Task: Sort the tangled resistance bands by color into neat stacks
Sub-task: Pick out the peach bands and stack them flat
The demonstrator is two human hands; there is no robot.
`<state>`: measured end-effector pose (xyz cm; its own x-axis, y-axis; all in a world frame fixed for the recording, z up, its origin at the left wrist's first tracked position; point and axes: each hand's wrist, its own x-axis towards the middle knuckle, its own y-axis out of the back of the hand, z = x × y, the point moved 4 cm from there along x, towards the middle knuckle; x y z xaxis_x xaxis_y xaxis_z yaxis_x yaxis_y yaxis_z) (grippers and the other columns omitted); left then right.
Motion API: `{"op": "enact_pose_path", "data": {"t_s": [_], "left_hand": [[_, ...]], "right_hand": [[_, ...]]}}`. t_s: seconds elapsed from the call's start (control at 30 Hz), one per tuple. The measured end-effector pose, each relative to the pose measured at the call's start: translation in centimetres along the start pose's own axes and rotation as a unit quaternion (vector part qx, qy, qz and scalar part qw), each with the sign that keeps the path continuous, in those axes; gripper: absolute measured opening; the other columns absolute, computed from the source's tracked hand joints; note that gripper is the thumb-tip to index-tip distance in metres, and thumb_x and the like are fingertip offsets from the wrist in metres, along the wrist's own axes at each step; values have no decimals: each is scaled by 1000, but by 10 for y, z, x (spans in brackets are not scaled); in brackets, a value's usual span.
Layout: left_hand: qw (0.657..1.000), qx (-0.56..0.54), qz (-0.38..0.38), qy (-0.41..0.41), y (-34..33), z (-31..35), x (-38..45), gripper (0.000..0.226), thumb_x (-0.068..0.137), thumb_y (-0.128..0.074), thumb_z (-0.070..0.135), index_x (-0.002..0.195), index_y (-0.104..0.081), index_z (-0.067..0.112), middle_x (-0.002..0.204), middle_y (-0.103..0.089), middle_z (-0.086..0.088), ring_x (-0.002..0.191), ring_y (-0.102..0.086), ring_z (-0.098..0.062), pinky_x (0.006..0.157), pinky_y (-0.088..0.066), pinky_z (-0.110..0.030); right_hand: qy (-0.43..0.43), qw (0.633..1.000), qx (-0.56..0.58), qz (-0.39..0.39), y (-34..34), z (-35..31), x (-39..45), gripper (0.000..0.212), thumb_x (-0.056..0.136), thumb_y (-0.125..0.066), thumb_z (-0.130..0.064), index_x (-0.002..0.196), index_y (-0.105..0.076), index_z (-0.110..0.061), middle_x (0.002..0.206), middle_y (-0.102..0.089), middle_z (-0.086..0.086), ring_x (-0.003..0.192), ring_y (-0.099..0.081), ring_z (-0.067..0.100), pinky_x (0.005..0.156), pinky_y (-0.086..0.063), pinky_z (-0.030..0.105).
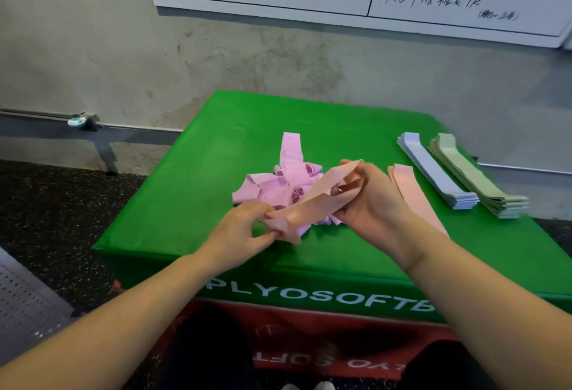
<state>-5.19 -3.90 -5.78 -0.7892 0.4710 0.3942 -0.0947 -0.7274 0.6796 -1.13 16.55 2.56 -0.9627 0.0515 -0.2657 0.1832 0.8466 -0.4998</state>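
Head view: peach band (pixel 312 201) between hands (pixel 368 201)

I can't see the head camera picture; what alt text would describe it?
Two bare hands, left hand and right hand, hold a peach band over a tangled pink pile on a green foam box. Peach, lavender and green stacks lie right.

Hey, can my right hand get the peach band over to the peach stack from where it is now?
Probably yes. The right hand holding the peach band sits just beside the peach stack, nothing between, though the left hand grips the other end.
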Motion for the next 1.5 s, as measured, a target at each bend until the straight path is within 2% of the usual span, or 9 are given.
{"op": "enact_pose_path", "data": {"t_s": [0.33, 0.47, 0.53, 0.63, 0.77, 0.9, 1.0, 1.17, 1.5], "left_hand": [[982, -12, -188, -12, -20, 57, 9, 58, 81, -75, 30, 130, -47, 43, 135, -48, 25, 126, -43, 12, 110, -30, -14], [970, -152, -185, 30, -24, 89, 19, 48, 84, -51, 17, 130, -51, 32, 132, -59, 12, 123, -53, 2, 113, -39, -28], [949, -275, -144, 61, -24, 110, 25, 34, 89, -49, 22, 122, -57, 26, 117, -68, 5, 113, -63, -8, 106, -48, -35], [923, -357, -104, 99, -23, 140, 35, 29, 98, -52, 40, 112, -63, 18, 101, -74, 3, 99, -69, -16, 96, -54, -38], [853, -456, -157, 200, -38, 161, 34, 31, 95, -59, 38, 109, -61, 10, 94, -72, -2, 91, -68, -20, 92, -56, -42], [809, -509, -181, 230, -50, 173, 29, 49, 82, -70, 41, 119, -64, 11, 98, -69, -3, 88, -63, -16, 81, -52, -34], [804, -526, -159, 226, -50, 176, 28, 50, 81, -71, 36, 119, -63, 5, 100, -68, -7, 89, -62, -18, 79, -53, -32], [799, -545, -129, 220, -50, 183, 26, 6, 93, -63, 14, 92, -57, 12, 91, -65, -7, 77, -60, -14, 71, -51, -27], [819, -535, -135, 157, -47, 198, 16, 19, 83, -64, 26, 86, -49, 15, 93, -68, 8, 79, -57, -11, 70, -46, -28]], "right_hand": [[49, 991, -121, -40, 21, -34, -29, 25, 104, -44, -36, 103, -57, -13, 71, -52, 4, 59, -46, 14, 61, -36, 31], [81, 956, -280, -40, 26, -43, -44, 44, 93, -51, -46, 101, -56, -2, 84, -55, 17, 77, -55, 26, 73, -43, 38], [94, 946, -309, -31, 31, -47, -51, 51, 87, -53, -44, 105, -59, 4, 96, -58, 17, 88, -55, 27, 79, -43, 42], [100, 950, -287, -69, 34, -53, -63, 22, 94, -41, -17, 84, -59, -9, 89, -64, 15, 83, -59, 24, 73, -48, 35], [153, 924, -346, -55, 41, -62, -75, 21, 89, -44, -8, 79, -60, -17, 79, -60, 9, 80, -52, 21, 66, -41, 33], [182, 885, -417, -94, 46, -65, -91, 24, 97, -46, -10, 89, -67, -19, 91, -66, 5, 90, -58, 16, 83, -47, 36], [201, 866, -446, -106, 53, -71, -101, 26, 102, -48, -15, 100, -71, -27, 101, -72, 5, 94, -62, 15, 88, -51, 37], [222, 867, -439, -83, 67, -74, -107, 19, 97, -60, -6, 109, -59, -22, 104, -71, -3, 85, -63, 17, 71, -53, 27], [294, 822, -486, 39, 97, -77, -116, 20, 89, -69, -5, 90, -75, -24, 85, -75, -1, 76, -68, 7, 75, -61, 37]]}}
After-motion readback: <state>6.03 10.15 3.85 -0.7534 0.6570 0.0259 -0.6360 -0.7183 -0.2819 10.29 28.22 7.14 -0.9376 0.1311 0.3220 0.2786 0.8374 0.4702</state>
